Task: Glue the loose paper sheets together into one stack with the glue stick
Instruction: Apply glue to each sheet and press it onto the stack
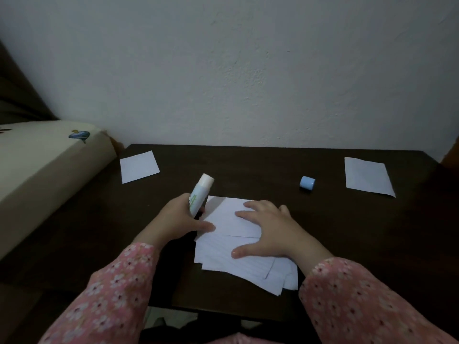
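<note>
A pile of white lined paper sheets point(223, 254) lies unevenly in the middle of the dark table point(347, 244). My right hand point(270, 232) presses flat on the top sheet, fingers spread. My left hand point(178, 219) grips an uncapped white glue stick point(201, 192), tip pointing up and away, at the pile's left edge; its thumb touches the paper. The blue cap point(307, 184) lies on the table behind the pile to the right. One loose sheet point(139, 166) lies at the back left, another loose sheet point(367, 176) at the back right.
A cream mattress or cushion point(44, 175) with a small blue print borders the table's left side. A pale wall point(248, 70) rises right behind the table. The table's front edge is near my pink flowered sleeves point(360, 306).
</note>
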